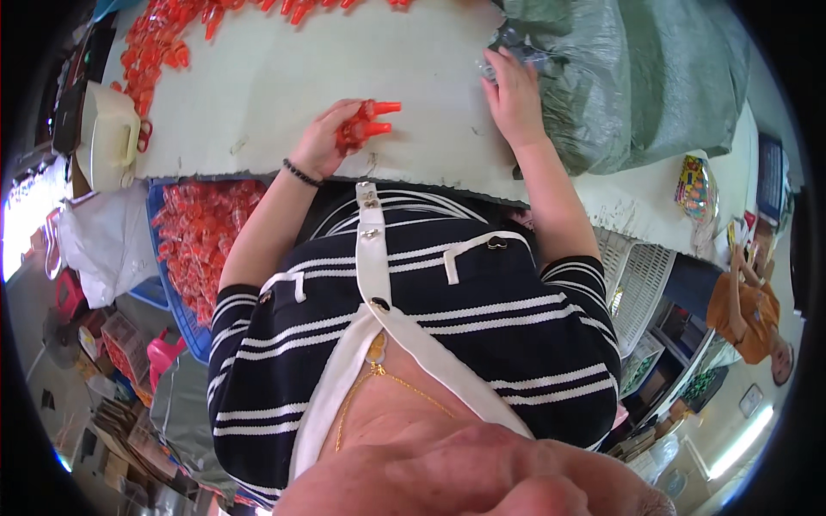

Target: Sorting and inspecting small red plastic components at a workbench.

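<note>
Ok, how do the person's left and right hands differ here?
The left hand grips red plastic pieces; the right hand is at the left edge of the green sack, its exact hold unclear. The left hand has a dark beaded bracelet at its wrist; the right hand has none. The left hand sits lower in the picture than the right. Both are bare.

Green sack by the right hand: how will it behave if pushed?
Likely floppy: the sack is creased and folded. Probably slumps rather than rolls, given its broad, uneven spread on the table. Perhaps slippery, as its surface shines.
</note>
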